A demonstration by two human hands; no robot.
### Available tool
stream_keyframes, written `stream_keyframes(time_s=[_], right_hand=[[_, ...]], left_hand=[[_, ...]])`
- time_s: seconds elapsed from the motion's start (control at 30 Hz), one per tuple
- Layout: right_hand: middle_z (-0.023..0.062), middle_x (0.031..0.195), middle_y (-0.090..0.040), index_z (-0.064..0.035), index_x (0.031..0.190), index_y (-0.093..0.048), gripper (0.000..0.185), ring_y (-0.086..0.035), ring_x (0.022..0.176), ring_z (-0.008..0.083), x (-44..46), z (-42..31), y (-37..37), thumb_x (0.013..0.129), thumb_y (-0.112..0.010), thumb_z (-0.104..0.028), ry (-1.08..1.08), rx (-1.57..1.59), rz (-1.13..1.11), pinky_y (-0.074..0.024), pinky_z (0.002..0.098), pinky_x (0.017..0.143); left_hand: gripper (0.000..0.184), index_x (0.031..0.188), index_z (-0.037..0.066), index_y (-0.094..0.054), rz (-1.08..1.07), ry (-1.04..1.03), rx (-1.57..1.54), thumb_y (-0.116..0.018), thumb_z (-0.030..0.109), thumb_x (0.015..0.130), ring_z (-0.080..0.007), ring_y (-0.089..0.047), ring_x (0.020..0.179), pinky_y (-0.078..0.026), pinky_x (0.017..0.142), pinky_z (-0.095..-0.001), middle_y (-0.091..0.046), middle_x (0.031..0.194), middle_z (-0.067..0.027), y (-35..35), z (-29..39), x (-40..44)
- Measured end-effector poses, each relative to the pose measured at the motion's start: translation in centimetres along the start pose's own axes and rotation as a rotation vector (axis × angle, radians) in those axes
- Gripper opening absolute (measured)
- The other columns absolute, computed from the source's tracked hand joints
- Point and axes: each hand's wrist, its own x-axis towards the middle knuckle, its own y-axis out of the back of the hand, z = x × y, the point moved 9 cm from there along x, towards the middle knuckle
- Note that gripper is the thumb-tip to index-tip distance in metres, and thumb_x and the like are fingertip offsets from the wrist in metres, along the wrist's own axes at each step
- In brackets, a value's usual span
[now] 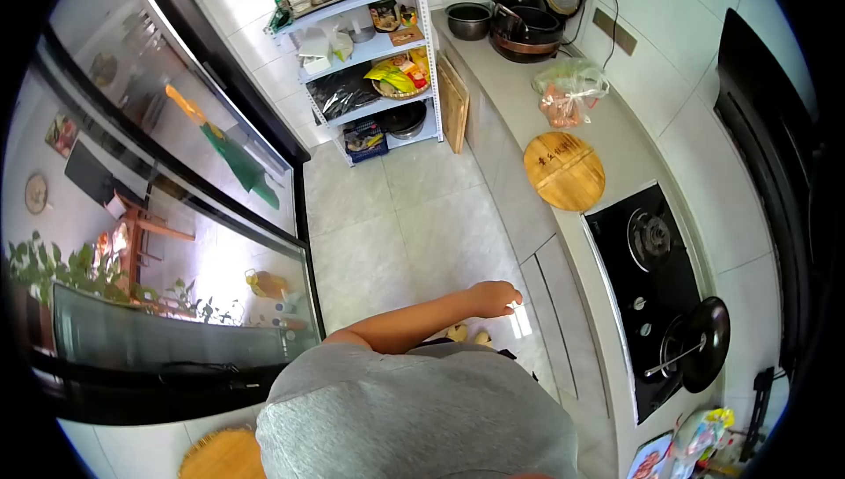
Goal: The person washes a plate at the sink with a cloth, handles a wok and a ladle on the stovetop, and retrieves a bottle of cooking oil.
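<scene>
Narrow kitchen, pale tiled floor [352,202], a grey counter [627,146] curving along the right. Nearest: left hand [495,299] out in front of the grey shirt [414,413], forearm crossing the body. Fingers look bent inward — cannot tell whether fully closed or holding anything. Right hand out of view, so no comparing which is closer. Cabinet front [553,313] just beside the left hand, apart from it as far as I can judge. Black hob [616,254] to the right; a dark round lid [715,347] over its near end. Round wooden board [564,172] ahead and to the right of the left hand, flat on the counter just past the hob's far end — near-circular, no clear long axis; honey-brown, streaked grain, dark characters on its face. Beyond it, a knotted clear bag [568,96] with orange contents. Farther, an open rice cooker [526,46] and pot [468,23].
</scene>
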Motion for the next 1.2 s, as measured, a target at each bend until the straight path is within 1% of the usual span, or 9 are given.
stream_keyframes(time_s=[0.17,0.33,0.53,0.6,0.77,0.83,0.97,1.1,1.2], right_hand=[[0.0092,0.134,-0.047,-0.0222,0.143,-0.036,0.055,-0.051,0.116,0.0209,4.8,-8.5,-5.2,0.094,-0.052,-0.042,0.105,-0.260,-0.133,-0.0421,0.0435,0.094],[0.0102,0.125,-0.052,-0.0197,0.139,-0.041,0.050,-0.055,0.108,0.0206,8.8,-14.3,-10.8,0.094,-0.053,-0.038,0.190,-0.485,-0.265,-0.0452,0.0424,0.089],[0.0114,0.114,-0.058,-0.0166,0.133,-0.046,0.045,-0.059,0.100,0.0202,11.8,-17.5,-20.0,0.093,-0.054,-0.033,0.239,-0.768,-0.398,-0.0488,0.0410,0.082],[0.0118,0.110,-0.060,-0.0155,0.131,-0.048,0.043,-0.061,0.097,0.0201,12.4,-17.8,-24.4,0.092,-0.055,-0.032,0.244,-0.854,-0.442,-0.0500,0.0406,0.080],[0.0128,0.101,-0.065,-0.0130,0.127,-0.053,0.039,-0.065,0.089,0.0197,14.5,-16.3,-36.9,0.091,-0.056,-0.028,0.345,-1.086,-0.600,-0.0530,0.0394,0.075],[0.0132,0.098,-0.067,-0.0119,0.125,-0.055,0.037,-0.066,0.086,0.0196,16.4,-14.8,-42.8,0.091,-0.057,-0.026,0.542,-1.237,-0.708,-0.0543,0.0390,0.073],[0.0140,0.091,-0.071,-0.0099,0.121,-0.059,0.034,-0.069,0.081,0.0194,19.1,-11.0,-55.0,0.090,-0.057,-0.023,1.299,-1.485,-0.826,-0.0567,0.0381,0.068],[0.0146,0.078,-0.070,-0.0048,0.110,-0.059,0.023,-0.068,0.060,0.0217,0.2,-25.8,-63.6,0.088,-0.052,-0.008,0.443,-0.910,-0.784,-0.0551,0.0337,0.053],[0.0137,0.080,-0.071,-0.0060,0.112,-0.059,0.025,-0.069,0.064,0.0210,-0.4,-27.4,-67.6,0.088,-0.052,-0.007,0.368,-0.813,-0.753,-0.0556,0.0332,0.054]], left_hand=[[0.030,0.115,0.011,-0.063,-0.038,0.157,0.154,-0.065,0.020,0.086,-0.0303,-0.061,0.104,-0.049,0.086,-0.0412,-0.064,0.108,-0.0117,0.5,-1.1,-0.3],[0.031,0.117,0.012,-0.062,0.060,0.230,0.076,-0.064,0.018,0.087,-0.0303,-0.060,0.104,-0.049,0.087,-0.0413,-0.063,0.110,-0.0108,3.9,-1.7,-2.5],[0.034,0.119,0.012,-0.062,0.285,0.299,0.081,-0.067,0.018,0.086,-0.0321,-0.061,0.105,-0.050,0.087,-0.0423,-0.064,0.112,-0.0128,8.6,-7.1,-7.9],[0.033,0.118,0.008,-0.063,0.355,0.478,0.000,-0.066,0.018,0.086,-0.0303,-0.061,0.106,-0.049,0.089,-0.0392,-0.064,0.112,-0.0135,11.3,-9.4,-10.9],[0.030,0.115,0.007,-0.065,0.509,0.502,0.001,-0.066,0.017,0.086,-0.0310,-0.064,0.098,-0.051,0.085,-0.0389,-0.066,0.109,-0.0150,18.1,-17.0,-15.8],[0.029,0.114,0.007,-0.065,0.545,0.511,0.011,-0.065,0.016,0.086,-0.0310,-0.065,0.096,-0.052,0.084,-0.0387,-0.066,0.108,-0.0153,22.3,-19.9,-17.5],[0.028,0.114,0.007,-0.065,0.649,0.540,0.041,-0.065,0.014,0.086,-0.0301,-0.065,0.094,-0.052,0.082,-0.0385,-0.066,0.109,-0.0151,30.0,-25.9,-21.1],[0.027,0.113,0.007,-0.066,0.663,0.543,0.074,-0.065,0.013,0.086,-0.0294,-0.065,0.094,-0.052,0.082,-0.0383,-0.066,0.110,-0.0148,37.0,-31.1,-22.4],[0.027,0.112,0.008,-0.066,0.667,0.524,0.108,-0.065,0.013,0.086,-0.0288,-0.065,0.094,-0.051,0.082,-0.0380,-0.066,0.109,-0.0144,41.0,-34.4,-21.9]])
